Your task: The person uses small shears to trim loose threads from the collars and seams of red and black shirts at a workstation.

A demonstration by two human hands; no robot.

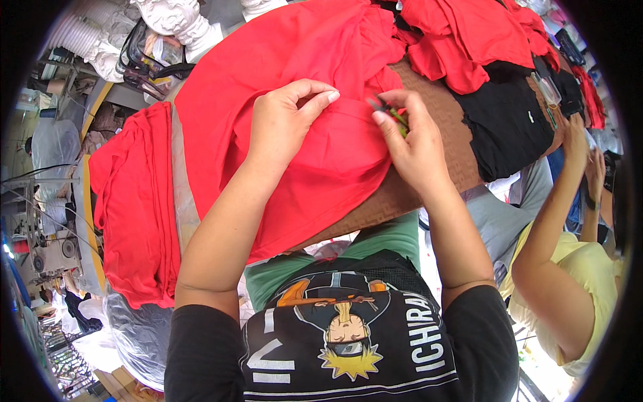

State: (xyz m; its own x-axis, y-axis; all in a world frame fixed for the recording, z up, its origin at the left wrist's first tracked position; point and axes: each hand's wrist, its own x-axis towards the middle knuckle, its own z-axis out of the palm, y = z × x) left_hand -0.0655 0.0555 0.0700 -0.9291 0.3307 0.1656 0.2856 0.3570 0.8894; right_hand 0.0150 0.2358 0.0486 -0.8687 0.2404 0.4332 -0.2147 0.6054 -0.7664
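A large piece of red fabric (308, 161) lies spread over the brown table in front of me and hangs past its near edge. My left hand (284, 124) is closed, thumb and forefinger pinching a fold of it. Just to the right, my right hand (416, 141) is closed around small thread snips (398, 118). Green shows on the handles, and the dark blades point left over the red fabric. The blades are slightly blurred, so whether they touch a thread cannot be made out.
A folded red stack (137, 208) sits at the left. More red cloth (462, 40) and black cloth (506, 127) lie on the brown tabletop (365, 208) at the right. White ornate columns (177, 23) stand at the far left. A co-worker in yellow (562, 281) works at the right.
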